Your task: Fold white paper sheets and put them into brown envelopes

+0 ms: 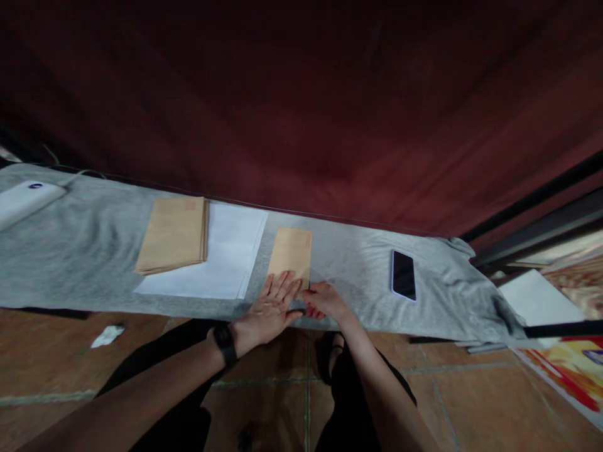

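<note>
A single brown paper envelope [291,248] with small red print lies on the grey cloth in front of me. My left hand [276,307] is spread over the envelope's near end, fingers stretched out and the thumb apart. At the near right corner, my right hand [325,300] has its fingers pinched on the envelope's edge. Exactly what the right fingertips grip is partly hidden. To the left, a stack of brown envelopes [173,233] rests on sheets of white paper [235,251].
A phone [403,275] in a lilac case lies on the right of the grey cloth [348,251]. A white device [28,199] with a cord sits at the far left. Behind the narrow table hangs a dark red curtain [301,125]. Crumpled tissue [108,336] is on the tiled floor.
</note>
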Demonstrator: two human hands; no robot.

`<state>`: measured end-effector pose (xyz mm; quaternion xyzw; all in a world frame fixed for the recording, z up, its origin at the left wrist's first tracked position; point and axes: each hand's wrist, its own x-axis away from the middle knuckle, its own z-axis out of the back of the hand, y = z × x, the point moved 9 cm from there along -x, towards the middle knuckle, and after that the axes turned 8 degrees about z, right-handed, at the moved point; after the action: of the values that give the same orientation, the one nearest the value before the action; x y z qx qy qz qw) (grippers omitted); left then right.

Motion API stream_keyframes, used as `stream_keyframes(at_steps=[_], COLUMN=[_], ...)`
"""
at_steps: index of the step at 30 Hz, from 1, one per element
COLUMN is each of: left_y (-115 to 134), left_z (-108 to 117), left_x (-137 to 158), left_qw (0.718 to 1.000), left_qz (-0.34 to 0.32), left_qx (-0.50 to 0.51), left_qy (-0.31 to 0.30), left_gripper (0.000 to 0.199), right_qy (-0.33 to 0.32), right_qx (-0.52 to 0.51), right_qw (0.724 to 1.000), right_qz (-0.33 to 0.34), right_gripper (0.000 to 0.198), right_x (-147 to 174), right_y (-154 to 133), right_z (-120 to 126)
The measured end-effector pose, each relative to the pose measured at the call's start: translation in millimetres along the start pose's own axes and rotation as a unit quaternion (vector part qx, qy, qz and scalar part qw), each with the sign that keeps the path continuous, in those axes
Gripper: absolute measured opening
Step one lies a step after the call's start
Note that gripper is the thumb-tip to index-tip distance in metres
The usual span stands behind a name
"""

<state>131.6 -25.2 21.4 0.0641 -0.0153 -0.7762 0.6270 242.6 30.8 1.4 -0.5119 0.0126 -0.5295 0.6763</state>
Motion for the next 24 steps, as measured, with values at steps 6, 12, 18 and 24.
stream_keyframes(at_steps=[6,12,18,24], left_y=[9,9,9,8], left_z=[8,11,16,19], left_x=[10,10,12,12], left_qw=[1.0,0.999,0.999,0.999], left_qz=[-0.021,-0.031,-0.029,-0.024], left_qx=[0.003,0.013,0.025,0.04], left_qy=[0.022,0.027,0.027,0.025], left_gripper=[0.082,0.084,0.081,0.08], right_qy=[-0.024,-0.033,-0.04,-0.041], right_qx=[-0.009,-0.014,0.007,0.048], right_qw=[1.0,0.999,0.999,0.998], right_qz=[-0.009,-0.004,-0.016,-0.001], right_gripper=[0.031,0.028,0.033,0.038], right_x=[-2,-1,-2,-5], right_y=[4,5,11,15], right_z=[-2,-2,-1,4])
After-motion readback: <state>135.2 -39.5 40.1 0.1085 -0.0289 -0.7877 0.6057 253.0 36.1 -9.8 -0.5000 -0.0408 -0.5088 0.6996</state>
